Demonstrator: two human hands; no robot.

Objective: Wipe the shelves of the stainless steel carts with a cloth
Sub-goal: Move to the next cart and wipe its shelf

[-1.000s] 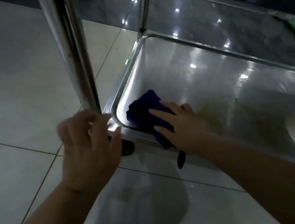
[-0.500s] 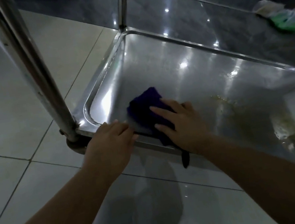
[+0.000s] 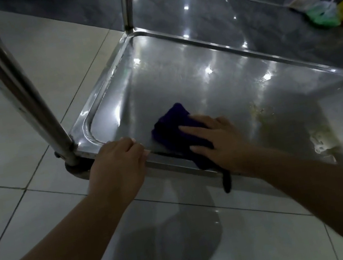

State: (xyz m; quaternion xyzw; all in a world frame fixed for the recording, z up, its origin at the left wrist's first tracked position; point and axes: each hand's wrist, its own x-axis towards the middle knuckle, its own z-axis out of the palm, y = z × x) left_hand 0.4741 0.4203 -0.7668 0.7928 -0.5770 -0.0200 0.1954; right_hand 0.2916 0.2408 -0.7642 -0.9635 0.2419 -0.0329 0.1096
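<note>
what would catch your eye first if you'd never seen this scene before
The dark blue folded cloth, pressed flat under the right hand near the front edge of the shiny stainless steel cart shelf, stands out first. The left hand holds the shelf's near rim beside it. To the right of the cloth a yellowish smear dulls the steel.

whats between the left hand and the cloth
Nothing but a bare strip of steel shelf, seen in the head view, separates the left hand from the cloth.
</note>
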